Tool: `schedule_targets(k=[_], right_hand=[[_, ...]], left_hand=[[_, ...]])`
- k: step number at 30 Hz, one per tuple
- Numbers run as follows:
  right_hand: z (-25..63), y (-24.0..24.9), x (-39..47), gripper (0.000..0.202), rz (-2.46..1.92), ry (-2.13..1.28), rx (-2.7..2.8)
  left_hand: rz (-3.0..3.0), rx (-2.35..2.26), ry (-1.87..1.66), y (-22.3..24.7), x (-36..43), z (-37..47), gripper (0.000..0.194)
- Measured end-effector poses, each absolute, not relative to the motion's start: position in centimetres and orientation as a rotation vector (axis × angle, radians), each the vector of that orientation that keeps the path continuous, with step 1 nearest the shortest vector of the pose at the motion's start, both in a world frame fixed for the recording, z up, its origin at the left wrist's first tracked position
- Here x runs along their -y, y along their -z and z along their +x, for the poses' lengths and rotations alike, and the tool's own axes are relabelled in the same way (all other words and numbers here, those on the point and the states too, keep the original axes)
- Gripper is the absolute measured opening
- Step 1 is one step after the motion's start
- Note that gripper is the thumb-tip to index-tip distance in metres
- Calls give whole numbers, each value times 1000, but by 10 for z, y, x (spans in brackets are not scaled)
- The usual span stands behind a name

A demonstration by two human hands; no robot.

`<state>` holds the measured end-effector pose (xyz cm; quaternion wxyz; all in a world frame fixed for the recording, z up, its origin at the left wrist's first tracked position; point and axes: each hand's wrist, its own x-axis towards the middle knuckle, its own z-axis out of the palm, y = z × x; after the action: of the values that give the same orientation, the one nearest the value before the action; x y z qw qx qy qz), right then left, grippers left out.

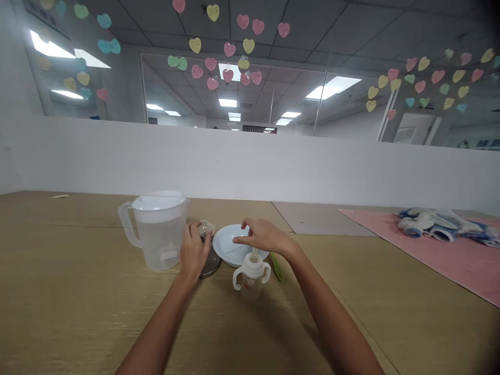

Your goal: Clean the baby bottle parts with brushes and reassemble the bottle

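Observation:
A baby bottle [252,281] with two white handles and a teat stands upright on the brown table. Behind it lies a pale blue plate [226,247], over which my right hand [261,234] hovers, thumb and fingers apart, holding nothing. My left hand [193,250] has its fingers curved around a small clear cap [205,228], above a dark round item [211,264]. Left of that hand stands a translucent lidded pitcher [161,234]. A green utensil [277,267] lies at the plate's right, partly hidden.
At the right, white and blue gloves [445,225] lie on a pink mat [406,245]. A thin pale piece [60,196] is at the far left. A white wall [234,164] with glass above borders the table's back.

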<state>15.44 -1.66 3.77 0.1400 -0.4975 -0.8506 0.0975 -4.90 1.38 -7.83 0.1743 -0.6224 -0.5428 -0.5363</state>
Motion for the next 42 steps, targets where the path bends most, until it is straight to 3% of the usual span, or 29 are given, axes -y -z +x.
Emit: schedule_targets(k=[5,8,13,18,22,26,33,42], right_hand=[[146,-36,18,61,-845,-248,2527],[147,-39,20,55,-773,-263,2582],[162,-50,24,50,-956,-188,2455],[175,-59,26,48,-1108,-226,2462],[175,-60,24,53,-1098,-348,2575],[176,-57,20,44,-1058,-462,2691],[178,-50,14,51,-1114,-540,2779],[162,-46,17,42,-1137,-495,2901]], left_hand=[[-1851,914,1697,70,7,-22,34],[-1912,758,1791,73,16,-9,40],[-2132,876,1892,85,24,6,58],[-2574,1095,1661,96,25,20,90],[-2592,1185,1606,95,26,22,86],[-2624,1199,1647,90,27,20,80],[-2673,1308,1723,92,24,20,91],[-2715,1274,1769,91,23,21,62]])
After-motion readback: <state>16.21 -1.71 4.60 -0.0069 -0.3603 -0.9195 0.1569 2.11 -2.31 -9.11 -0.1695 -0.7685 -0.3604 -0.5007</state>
